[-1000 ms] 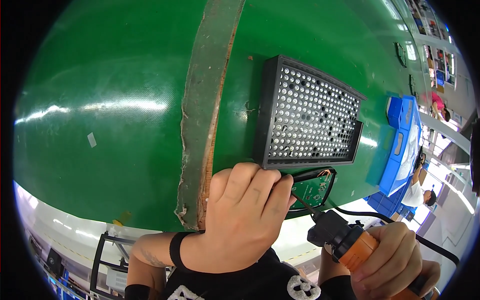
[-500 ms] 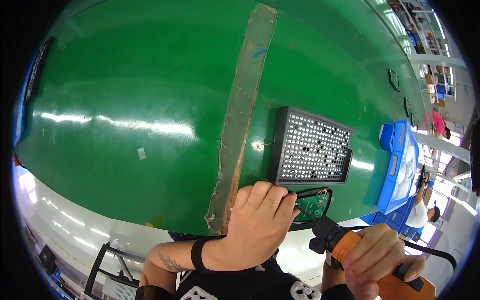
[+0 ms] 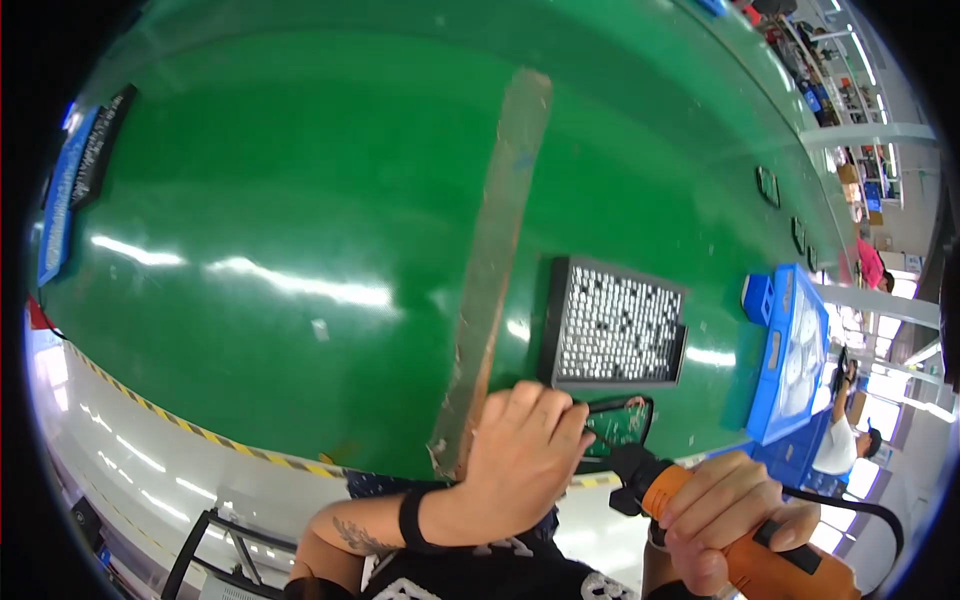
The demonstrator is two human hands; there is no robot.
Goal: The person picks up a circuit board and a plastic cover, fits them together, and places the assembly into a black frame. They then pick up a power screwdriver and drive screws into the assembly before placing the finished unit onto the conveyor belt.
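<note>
My right hand (image 3: 722,512) grips an orange and black power screwdriver (image 3: 655,492), its nose pointing left and its tip at the left part of a small device. That device is a green circuit board (image 3: 622,426) in a black frame, lying near the table's front edge. My left hand (image 3: 525,462) is closed over the frame's left end, knuckles up; its fingertips are hidden, and so is the exact contact of the tip. Just beyond stands a black tray (image 3: 550,335) with rows of small shiny pieces and some dark gaps.
A blue bin (image 3: 768,385) with clear plastic-looking contents stands at the right. Several black frames (image 3: 768,187) lie at the far right. A worn strip (image 3: 490,250) crosses the green table (image 3: 280,180). At the far left are a blue tray (image 3: 62,215) and a black tray (image 3: 103,150). A person (image 3: 838,440) stands beyond the right edge.
The whole view has shifted, so the tray and table strip appear lower. Both hands stay at the framed board, with the screwdriver still in my right hand.
</note>
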